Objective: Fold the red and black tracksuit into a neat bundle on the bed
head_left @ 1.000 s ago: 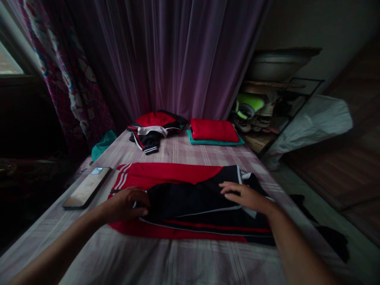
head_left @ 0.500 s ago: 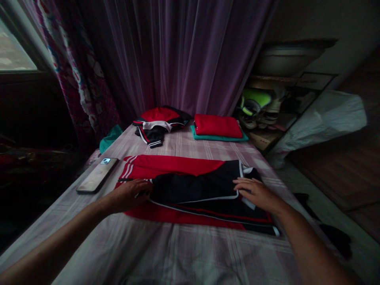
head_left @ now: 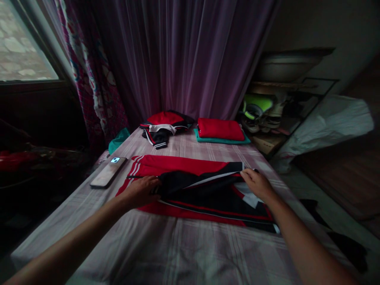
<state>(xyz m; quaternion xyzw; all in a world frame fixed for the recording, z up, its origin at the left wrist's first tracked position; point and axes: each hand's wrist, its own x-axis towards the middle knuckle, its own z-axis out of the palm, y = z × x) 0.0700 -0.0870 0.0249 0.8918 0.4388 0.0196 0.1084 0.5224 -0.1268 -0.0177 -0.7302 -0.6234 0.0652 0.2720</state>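
A red and black sports garment point(head_left: 204, 190) with white stripes lies spread across the bed in front of me. My left hand point(head_left: 141, 190) grips the black fabric at its left end, fingers closed on it. At the right end my right hand point(head_left: 255, 183) pinches the black layer's edge and lifts it, so the black layer is folding up over the red part.
A phone point(head_left: 108, 172) lies face up left of the garment. Further back are a crumpled red, black and white garment point(head_left: 163, 127) and a folded red piece on a teal one point(head_left: 221, 130). Purple curtain behind; shelf with shoes point(head_left: 261, 114) and white bag point(head_left: 326, 122) at right.
My right hand went from lying flat on the black layer to gripping its right edge and lifting it away from me. The left hand kept its hold. The camera turned left.
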